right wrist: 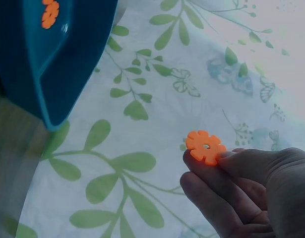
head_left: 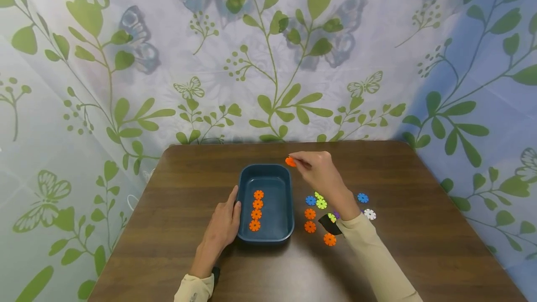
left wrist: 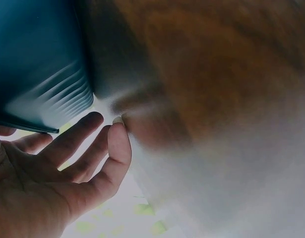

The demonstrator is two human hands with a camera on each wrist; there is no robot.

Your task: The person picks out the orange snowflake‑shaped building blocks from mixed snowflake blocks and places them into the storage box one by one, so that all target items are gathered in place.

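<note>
My right hand [head_left: 320, 174] pinches an orange notched plastic disc [right wrist: 204, 147] between thumb and index finger. It is held up past the far right corner of a dark blue rectangular tray [head_left: 277, 209]. Inside the tray, several orange discs [head_left: 257, 214] form a line along its left half, from near to far. Beside the tray's left wall is my left hand [head_left: 221, 223], fingertips right at the rim. In the left wrist view its fingers are loosely bent under the ribbed corner, with nothing between them.
Right of the tray, loose discs lie scattered on the brown wooden table [head_left: 168, 246]: orange [head_left: 310, 227], blue [head_left: 362, 197], yellow-green [head_left: 321, 203] and white [head_left: 369, 214]. My right forearm hides part of that group. A leaf-and-butterfly patterned curtain [head_left: 251, 83] hangs behind the table.
</note>
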